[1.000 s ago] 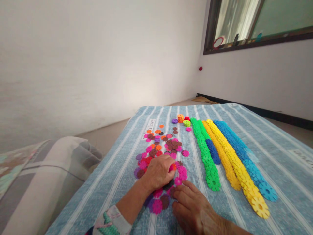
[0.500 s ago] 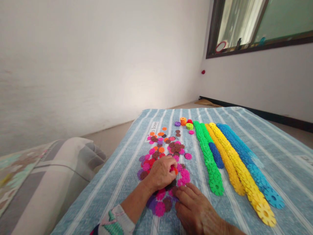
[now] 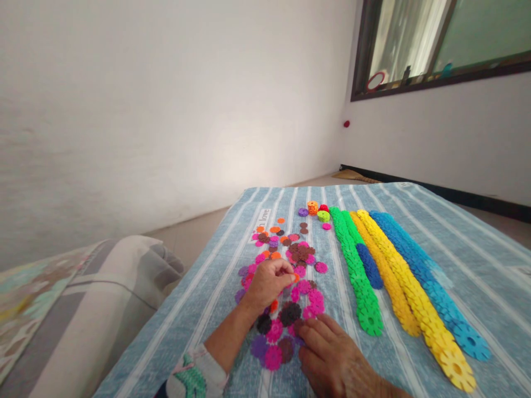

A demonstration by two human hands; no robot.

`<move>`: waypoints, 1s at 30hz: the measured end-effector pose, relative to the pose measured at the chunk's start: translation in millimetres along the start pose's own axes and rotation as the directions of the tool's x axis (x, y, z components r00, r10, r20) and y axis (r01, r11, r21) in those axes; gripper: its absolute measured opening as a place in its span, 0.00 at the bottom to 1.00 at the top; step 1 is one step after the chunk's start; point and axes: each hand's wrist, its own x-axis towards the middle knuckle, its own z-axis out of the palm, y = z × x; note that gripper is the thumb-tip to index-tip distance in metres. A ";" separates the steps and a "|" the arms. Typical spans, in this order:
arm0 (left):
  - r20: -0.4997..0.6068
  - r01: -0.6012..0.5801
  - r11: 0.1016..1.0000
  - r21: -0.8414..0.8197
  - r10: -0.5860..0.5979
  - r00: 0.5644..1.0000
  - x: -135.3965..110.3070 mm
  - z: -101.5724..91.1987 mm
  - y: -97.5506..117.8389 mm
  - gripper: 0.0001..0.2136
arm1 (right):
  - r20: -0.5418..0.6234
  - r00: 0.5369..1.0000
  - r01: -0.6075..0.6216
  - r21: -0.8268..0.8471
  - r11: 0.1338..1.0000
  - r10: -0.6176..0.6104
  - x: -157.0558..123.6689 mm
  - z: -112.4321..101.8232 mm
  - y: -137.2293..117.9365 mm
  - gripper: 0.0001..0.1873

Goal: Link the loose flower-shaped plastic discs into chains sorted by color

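My left hand (image 3: 269, 283) is above the loose pile, its thumb and forefinger pinched on an orange notched disc (image 3: 296, 278). Flat on the cloth at the pile's near right edge lies my right hand (image 3: 334, 354), fingers stretched out, fingertips by a brown disc and a magenta one. Between the hands are a black disc (image 3: 291, 314) and a magenta disc (image 3: 274, 330). Closer to me lie a purple disc (image 3: 259, 347), another magenta disc (image 3: 273, 357) and a brown disc (image 3: 286, 349). Part of the pile is hidden under my left hand.
To the right run long overlapping rows of green discs (image 3: 360, 282), yellow discs (image 3: 418, 287) and blue discs (image 3: 431, 287), with a short dark blue stack (image 3: 369, 265) among them. Small stacks, including an orange one (image 3: 312, 208), stand at the back. A striped cloth (image 3: 199, 309) covers the table.
My left hand has shifted slightly up and away from the black discs, uncovering them, with the orange disc at its fingertips. My right hand has stayed nearly still.
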 end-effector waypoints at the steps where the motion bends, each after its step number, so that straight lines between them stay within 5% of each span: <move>1: -0.049 0.018 0.999 -0.033 -0.020 0.999 2.7 -3.5 -3.2 0.05 | 0.002 1.000 0.006 -0.006 1.000 -0.006 -0.5 0.8 0.3 0.11; 6: -0.263 0.026 1.000 0.014 -0.022 0.965 22.8 -27.8 -23.0 0.05 | -0.037 0.999 0.038 -0.064 0.997 -0.040 -5.7 10.8 2.7 0.10; 15: -0.191 0.040 0.866 0.498 0.065 0.979 55.0 -31.8 -23.5 0.07 | -0.167 0.985 0.029 -0.116 0.993 -0.049 3.6 12.1 1.2 0.16; 21: -0.178 0.028 0.767 0.641 0.113 0.978 56.2 -29.5 -13.3 0.06 | -0.160 0.983 0.070 -0.135 0.988 -0.092 4.0 14.5 3.1 0.15; 30: -0.082 0.088 0.488 0.868 -0.033 0.996 47.9 -24.3 8.9 0.06 | -0.212 0.971 0.069 -0.184 0.981 -0.108 7.3 17.2 3.6 0.17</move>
